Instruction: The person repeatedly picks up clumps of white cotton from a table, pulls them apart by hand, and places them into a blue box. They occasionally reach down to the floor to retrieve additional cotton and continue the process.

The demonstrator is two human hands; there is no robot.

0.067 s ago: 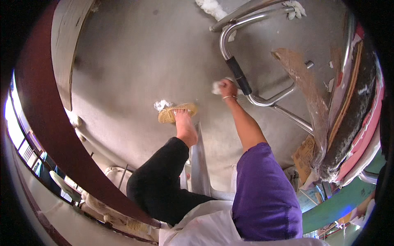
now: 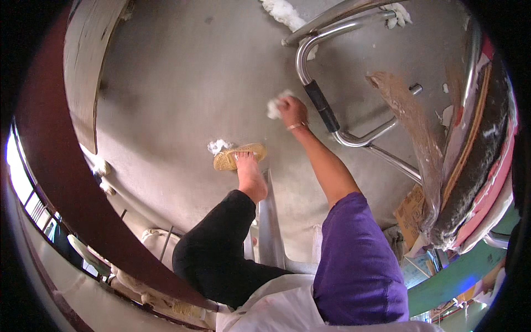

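Observation:
My right hand (image 2: 293, 112), at the end of the bare forearm and purple sleeve, is closed on a tuft of white fluffy stuffing (image 2: 274, 109) low over the grey floor. Motion blurs the fingertips a little. Left of the hand and nearer to me, my bare foot (image 2: 250, 180) rests its toes on a yellow slipper-shaped thing (image 2: 224, 161). Another white tuft (image 2: 217, 145) lies against the far side of that yellow thing. My left hand does not appear.
Right of my hand stands a bent chrome tube frame (image 2: 354, 140) with a black sleeve (image 2: 322, 106). Plastic sheeting (image 2: 406, 113) and stacked padded pieces (image 2: 477, 182) are at the right. More white stuffing (image 2: 283, 12) lies far ahead. A dark red curved edge (image 2: 61, 149) runs along the left.
My right hand has moved left and slightly farther away, carrying the white stuffing. The foot and yellow thing have stayed nearly in place.

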